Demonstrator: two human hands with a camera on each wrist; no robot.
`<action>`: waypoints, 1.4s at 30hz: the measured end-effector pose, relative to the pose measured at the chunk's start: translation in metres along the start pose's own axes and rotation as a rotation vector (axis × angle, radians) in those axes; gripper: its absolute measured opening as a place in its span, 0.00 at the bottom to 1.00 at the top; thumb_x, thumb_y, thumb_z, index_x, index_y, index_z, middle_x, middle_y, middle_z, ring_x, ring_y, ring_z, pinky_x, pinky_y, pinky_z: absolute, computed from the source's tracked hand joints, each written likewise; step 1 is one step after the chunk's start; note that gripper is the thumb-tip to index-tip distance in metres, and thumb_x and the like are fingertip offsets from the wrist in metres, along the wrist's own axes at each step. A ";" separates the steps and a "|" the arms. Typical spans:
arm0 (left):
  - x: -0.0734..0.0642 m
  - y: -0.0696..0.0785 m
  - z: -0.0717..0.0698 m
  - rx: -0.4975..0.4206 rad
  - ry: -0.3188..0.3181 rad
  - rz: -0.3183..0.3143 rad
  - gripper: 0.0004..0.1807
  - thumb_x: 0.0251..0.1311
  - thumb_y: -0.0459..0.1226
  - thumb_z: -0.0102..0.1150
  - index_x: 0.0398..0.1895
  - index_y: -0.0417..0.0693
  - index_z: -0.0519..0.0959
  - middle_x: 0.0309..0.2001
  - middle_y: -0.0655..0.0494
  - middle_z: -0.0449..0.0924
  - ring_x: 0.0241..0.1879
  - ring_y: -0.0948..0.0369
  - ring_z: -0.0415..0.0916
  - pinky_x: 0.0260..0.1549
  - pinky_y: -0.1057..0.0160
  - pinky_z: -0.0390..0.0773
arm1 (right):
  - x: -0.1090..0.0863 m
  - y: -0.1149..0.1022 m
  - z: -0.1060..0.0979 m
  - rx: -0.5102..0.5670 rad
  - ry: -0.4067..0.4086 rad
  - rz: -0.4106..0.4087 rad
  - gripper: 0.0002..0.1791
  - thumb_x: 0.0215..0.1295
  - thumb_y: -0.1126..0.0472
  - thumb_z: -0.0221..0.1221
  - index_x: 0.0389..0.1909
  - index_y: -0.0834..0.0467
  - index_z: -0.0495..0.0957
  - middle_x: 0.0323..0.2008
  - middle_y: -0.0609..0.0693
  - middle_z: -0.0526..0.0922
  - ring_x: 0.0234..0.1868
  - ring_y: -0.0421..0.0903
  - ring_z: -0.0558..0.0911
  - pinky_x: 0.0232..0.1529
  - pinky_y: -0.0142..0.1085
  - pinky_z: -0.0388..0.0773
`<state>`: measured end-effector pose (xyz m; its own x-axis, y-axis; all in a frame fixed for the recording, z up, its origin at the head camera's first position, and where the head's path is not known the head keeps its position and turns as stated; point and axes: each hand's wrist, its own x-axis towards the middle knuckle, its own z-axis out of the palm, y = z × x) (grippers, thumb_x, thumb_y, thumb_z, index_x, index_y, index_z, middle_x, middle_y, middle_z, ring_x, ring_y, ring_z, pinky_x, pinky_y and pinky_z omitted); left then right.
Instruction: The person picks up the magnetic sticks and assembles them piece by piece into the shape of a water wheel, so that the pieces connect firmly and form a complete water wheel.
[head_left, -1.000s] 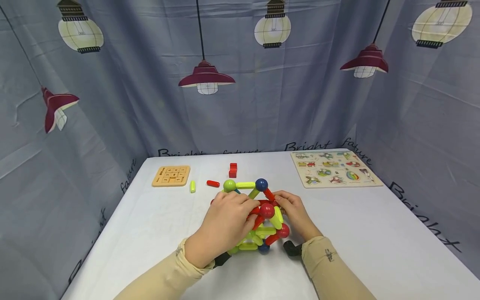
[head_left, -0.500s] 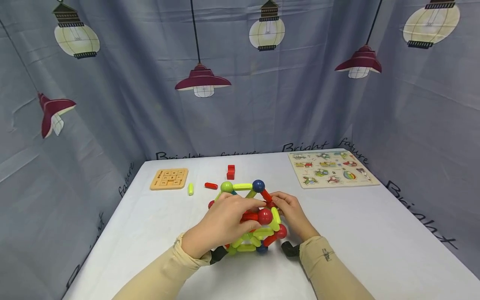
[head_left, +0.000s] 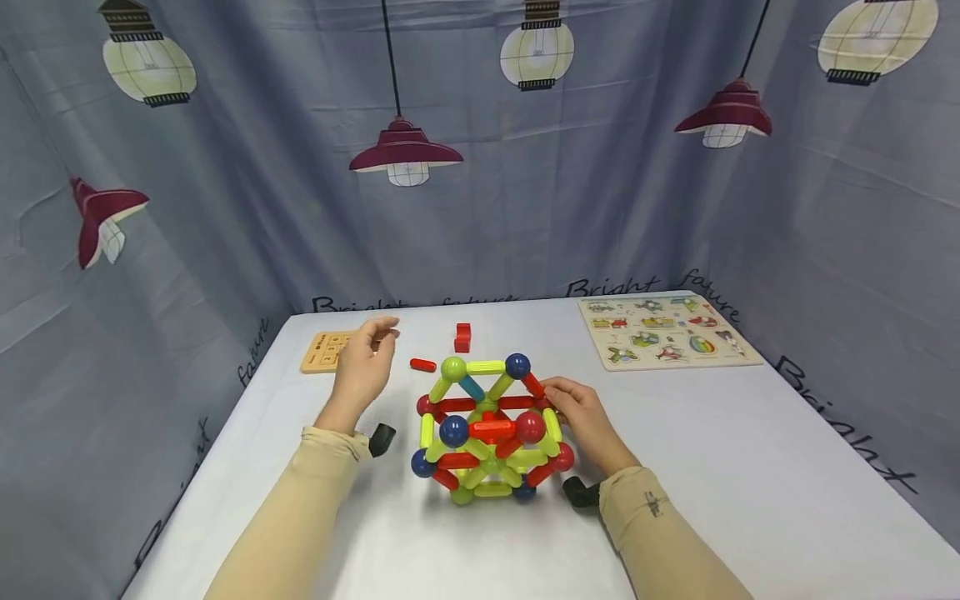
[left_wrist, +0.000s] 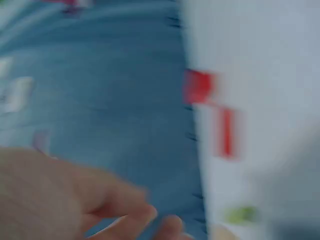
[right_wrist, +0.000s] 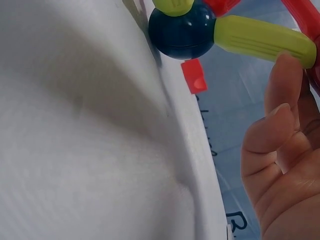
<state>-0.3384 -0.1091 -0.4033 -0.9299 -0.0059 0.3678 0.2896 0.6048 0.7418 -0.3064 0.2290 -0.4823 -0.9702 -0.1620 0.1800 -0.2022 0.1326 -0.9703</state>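
A ball-and-stick magnetic model (head_left: 491,431) of red, blue and green balls joined by coloured rods stands on the white table in the head view. My right hand (head_left: 588,421) holds its right side, near a red ball. In the right wrist view, a fingertip presses a yellow-green rod (right_wrist: 260,40) beside the red ball; part of the grip is hidden behind the model. My left hand (head_left: 365,362) is off the model, raised over the table at the left with loosely bent fingers and nothing visible in them. A blurred green stick (left_wrist: 241,215) lies near its fingertips in the left wrist view.
Partly behind the left hand lies a wooden number puzzle (head_left: 321,353). A loose red stick (head_left: 423,365) and a red block (head_left: 462,337) sit beyond the model. At the back right is a picture puzzle board (head_left: 667,333). A patterned curtain (head_left: 480,208) surrounds the table.
My left hand has let go of the model's front and moved away to the left and back, uncovering a blue ball there. The right hand stays at the model's right side.
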 end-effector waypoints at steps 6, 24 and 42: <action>0.009 -0.083 0.023 0.381 -0.248 -0.149 0.30 0.69 0.28 0.48 0.75 0.34 0.65 0.76 0.32 0.59 0.74 0.35 0.59 0.70 0.37 0.63 | 0.001 0.002 0.004 -0.001 -0.016 0.022 0.19 0.80 0.55 0.50 0.54 0.66 0.81 0.47 0.62 0.86 0.42 0.46 0.85 0.44 0.34 0.82; -0.026 -0.061 0.017 0.324 -0.207 -0.163 0.17 0.57 0.30 0.68 0.51 0.35 0.84 0.41 0.47 0.86 0.38 0.56 0.81 0.43 0.55 0.84 | -0.002 0.005 0.005 0.003 -0.005 0.051 0.19 0.80 0.54 0.50 0.53 0.63 0.82 0.46 0.56 0.86 0.42 0.47 0.85 0.45 0.36 0.82; -0.081 0.049 -0.001 -0.184 -0.235 -0.003 0.15 0.65 0.39 0.69 0.53 0.53 0.84 0.32 0.60 0.87 0.31 0.62 0.84 0.32 0.65 0.83 | -0.001 0.001 -0.003 -0.023 0.000 0.039 0.19 0.80 0.54 0.49 0.55 0.64 0.80 0.48 0.59 0.86 0.42 0.47 0.84 0.46 0.38 0.82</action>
<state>-0.2488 -0.0799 -0.3955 -0.9517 0.1897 0.2412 0.3027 0.4505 0.8399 -0.3056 0.2318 -0.4829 -0.9774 -0.1564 0.1421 -0.1672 0.1615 -0.9726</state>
